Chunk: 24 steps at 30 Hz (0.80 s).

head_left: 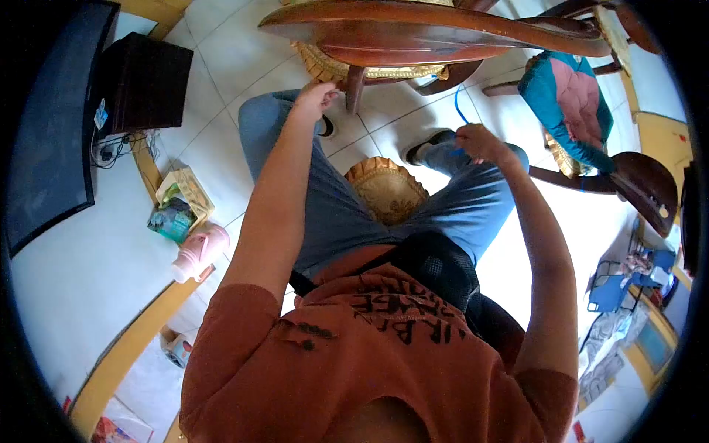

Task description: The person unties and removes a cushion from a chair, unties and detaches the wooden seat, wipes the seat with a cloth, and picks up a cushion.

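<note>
My right hand (484, 142) is closed round a thin blue strip (459, 103) above my right knee. One end of the strip curves up past my fingers, and a bit of blue shows below them. My left hand (317, 100) hangs over my left knee with its fingers curled together, close beside a wooden table leg (355, 90). Whatever those fingers pinch, if anything, is too small to make out. The dark wooden table (421, 33) stands just ahead of both hands. Between my thighs shows a gold cushion (388, 190) with a ruffled edge.
A wooden chair (650, 188) with a teal and pink cushion (569, 107) stands at the right. At the left are a large dark screen (52, 125), a black box (148, 80), cables, a basket (193, 193) with packets, and a pink jug (201, 249). White tiles cover the floor.
</note>
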Each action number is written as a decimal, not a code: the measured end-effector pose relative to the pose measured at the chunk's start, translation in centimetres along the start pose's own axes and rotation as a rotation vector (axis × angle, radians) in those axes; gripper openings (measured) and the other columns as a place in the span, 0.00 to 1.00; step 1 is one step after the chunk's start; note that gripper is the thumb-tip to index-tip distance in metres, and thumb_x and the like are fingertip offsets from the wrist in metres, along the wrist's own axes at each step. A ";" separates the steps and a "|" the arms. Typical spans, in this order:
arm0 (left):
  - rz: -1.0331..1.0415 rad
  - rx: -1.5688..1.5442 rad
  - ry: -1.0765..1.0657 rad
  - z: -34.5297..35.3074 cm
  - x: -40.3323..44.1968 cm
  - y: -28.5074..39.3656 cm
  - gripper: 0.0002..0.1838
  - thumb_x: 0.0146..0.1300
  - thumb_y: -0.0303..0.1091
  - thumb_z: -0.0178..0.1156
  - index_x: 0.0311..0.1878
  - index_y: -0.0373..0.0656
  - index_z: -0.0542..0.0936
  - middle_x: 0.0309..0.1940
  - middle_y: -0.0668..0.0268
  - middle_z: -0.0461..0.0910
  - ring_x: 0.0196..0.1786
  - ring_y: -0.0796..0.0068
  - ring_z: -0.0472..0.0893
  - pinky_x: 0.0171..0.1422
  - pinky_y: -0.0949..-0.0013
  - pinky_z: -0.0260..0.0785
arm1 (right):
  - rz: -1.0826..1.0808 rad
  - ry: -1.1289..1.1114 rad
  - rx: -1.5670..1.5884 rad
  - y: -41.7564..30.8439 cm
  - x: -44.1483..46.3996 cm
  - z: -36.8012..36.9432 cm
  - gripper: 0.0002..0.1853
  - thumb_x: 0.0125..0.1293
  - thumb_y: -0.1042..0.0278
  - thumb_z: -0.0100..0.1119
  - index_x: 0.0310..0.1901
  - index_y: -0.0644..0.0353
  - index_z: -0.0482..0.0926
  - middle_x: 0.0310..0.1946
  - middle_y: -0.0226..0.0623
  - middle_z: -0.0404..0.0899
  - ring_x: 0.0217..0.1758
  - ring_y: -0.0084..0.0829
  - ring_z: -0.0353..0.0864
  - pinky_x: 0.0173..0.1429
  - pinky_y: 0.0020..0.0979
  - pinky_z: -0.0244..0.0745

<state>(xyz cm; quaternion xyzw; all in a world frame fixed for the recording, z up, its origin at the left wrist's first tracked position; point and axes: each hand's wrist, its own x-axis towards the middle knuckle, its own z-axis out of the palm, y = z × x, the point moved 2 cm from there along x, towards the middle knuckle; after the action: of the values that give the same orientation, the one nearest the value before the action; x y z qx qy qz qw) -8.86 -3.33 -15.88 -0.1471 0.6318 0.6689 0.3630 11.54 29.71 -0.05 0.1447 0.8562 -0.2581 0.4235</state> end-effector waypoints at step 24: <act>-0.114 -0.418 0.052 2.8 1.1 -1.9 0.05 0.51 0.25 0.59 0.33 0.42 0.76 0.24 0.65 0.78 0.20 0.75 0.74 0.25 0.71 0.62 | -0.410 0.213 0.105 -8.6 -4.7 7.0 0.11 0.57 0.65 0.57 0.30 0.66 0.76 0.23 0.51 0.76 0.28 0.48 0.78 0.33 0.41 0.72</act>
<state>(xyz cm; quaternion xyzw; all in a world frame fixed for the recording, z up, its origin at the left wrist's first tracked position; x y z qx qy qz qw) -7.58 -0.49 -17.56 -0.2719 0.4792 0.7596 0.3456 14.91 18.54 2.93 0.0161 0.8929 -0.3663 0.2615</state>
